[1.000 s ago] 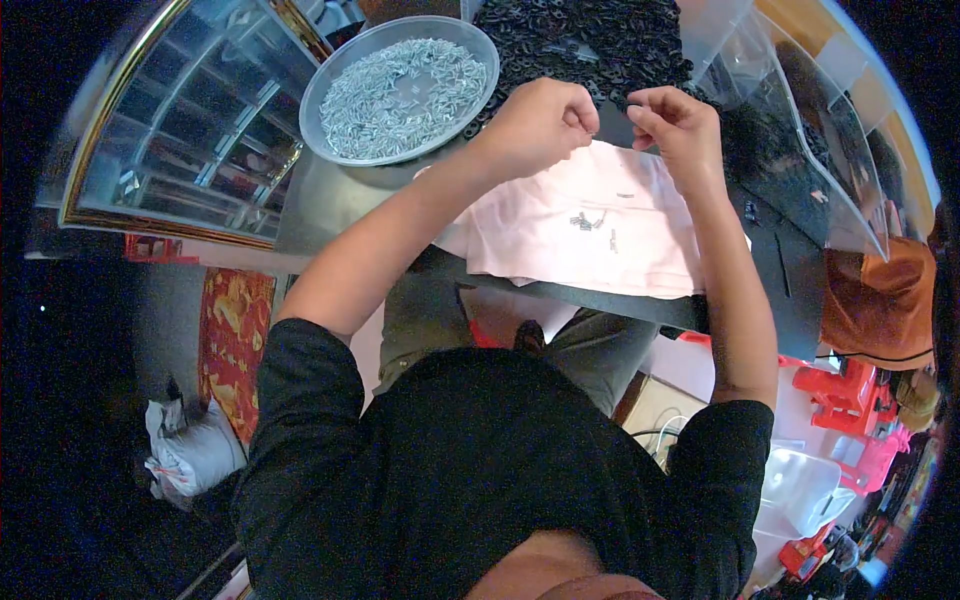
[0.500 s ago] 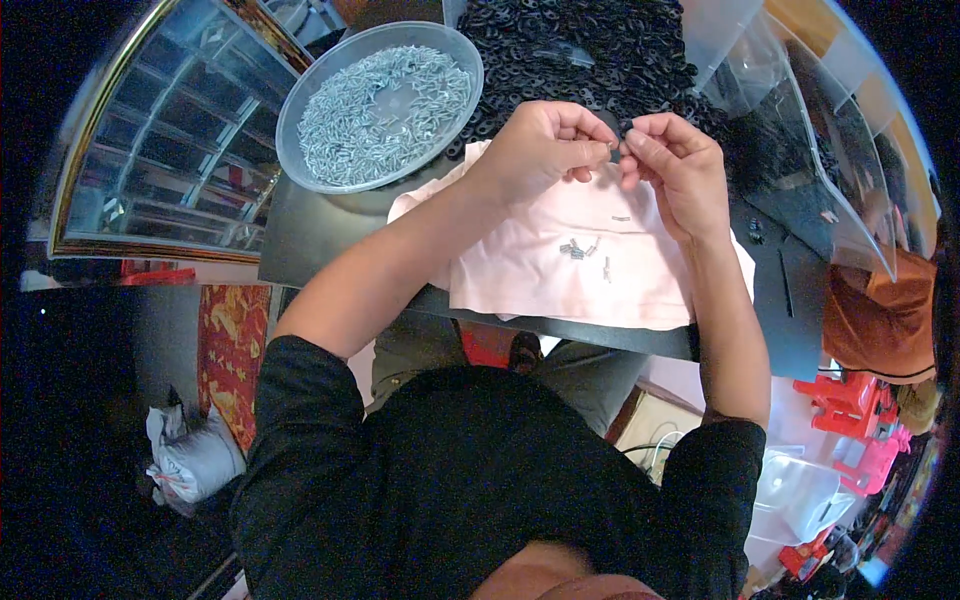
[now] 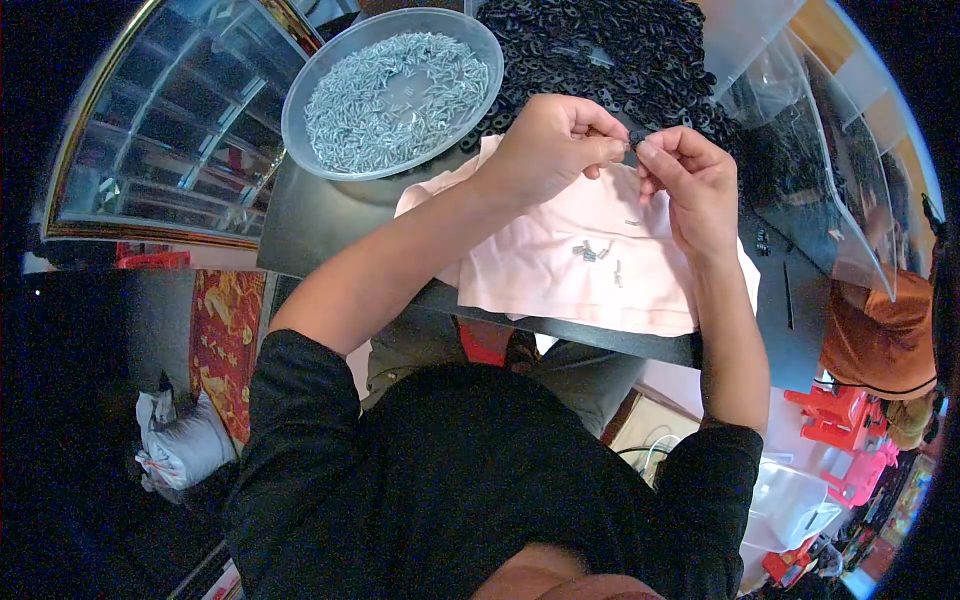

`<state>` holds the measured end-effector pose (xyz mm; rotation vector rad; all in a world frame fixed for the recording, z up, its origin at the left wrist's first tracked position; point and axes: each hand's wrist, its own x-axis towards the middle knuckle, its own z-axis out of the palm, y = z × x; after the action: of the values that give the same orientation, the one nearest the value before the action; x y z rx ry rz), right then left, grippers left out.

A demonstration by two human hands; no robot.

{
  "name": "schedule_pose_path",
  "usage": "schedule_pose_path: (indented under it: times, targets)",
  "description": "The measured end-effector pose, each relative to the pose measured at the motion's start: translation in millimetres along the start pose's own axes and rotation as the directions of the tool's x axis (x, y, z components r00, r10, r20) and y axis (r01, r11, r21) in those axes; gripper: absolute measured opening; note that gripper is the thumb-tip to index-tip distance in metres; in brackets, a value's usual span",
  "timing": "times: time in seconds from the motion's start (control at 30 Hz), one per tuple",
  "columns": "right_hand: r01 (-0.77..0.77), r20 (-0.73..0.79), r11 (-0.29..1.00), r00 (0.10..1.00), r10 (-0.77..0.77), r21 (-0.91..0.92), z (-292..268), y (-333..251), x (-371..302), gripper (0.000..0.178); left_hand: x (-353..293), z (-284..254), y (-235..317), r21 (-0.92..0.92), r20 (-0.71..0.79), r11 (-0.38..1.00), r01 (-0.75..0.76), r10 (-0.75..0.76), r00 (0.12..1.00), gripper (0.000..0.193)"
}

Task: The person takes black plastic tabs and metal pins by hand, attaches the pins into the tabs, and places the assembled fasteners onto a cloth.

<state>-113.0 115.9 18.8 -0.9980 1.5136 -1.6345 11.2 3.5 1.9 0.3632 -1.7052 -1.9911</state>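
Note:
My left hand [image 3: 562,148] and my right hand [image 3: 697,185] meet fingertip to fingertip above a pale pink cloth [image 3: 560,285]. Between them is a small black plastic piece [image 3: 637,139], pinched by the thumb and fingers of my right hand. The left thumb and forefinger are pressed together against its side; whatever they hold is too small to make out. On the cloth below lies a little cluster of silvery metal pieces [image 3: 590,252], with a few more lying apart from it.
A round clear tub [image 3: 292,130] of small silvery metal pieces stands at the back left. Behind my hands spreads a heap of black plastic pieces [image 3: 590,60]. A gold-framed glass panel [image 3: 150,240] leans at left; a clear plastic sheet [image 3: 850,190] stands at right. The dark table [image 3: 320,230] carries the cloth.
My fingertips have come closer together, and the left fingers now touch the black piece. The whole view has shifted slightly; the pieces on the cloth stay in place.

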Motion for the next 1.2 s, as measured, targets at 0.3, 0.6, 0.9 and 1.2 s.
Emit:
schedule_pose_path:
  times: [0.3,0.6,0.9,1.2]
  targets:
    - [0.155,0.051,0.950,0.988,-0.146,-0.271,5.4,4.3,-2.8,0.010,-3.4,-0.5,6.8,0.271,-0.071,0.962,0.012,0.008,0.997,0.010]
    - [0.167,0.096,0.918,0.985,-0.142,-0.359,-3.8,13.9,4.7,0.008,0.6,4.1,2.6,0.331,-0.085,0.944,0.017,0.012,0.996,0.011]
    - [0.063,-0.074,0.987,0.996,-0.053,0.146,-36.0,-1.4,14.1,0.003,42.2,-20.1,28.1,0.690,0.005,0.716,-0.107,0.144,0.990,0.021]
    - [0.059,-0.132,0.963,0.991,-0.024,0.264,-46.8,3.8,24.8,0.009,162.9,-71.0,27.5,0.994,0.053,-0.104,-0.018,0.348,0.936,0.018]
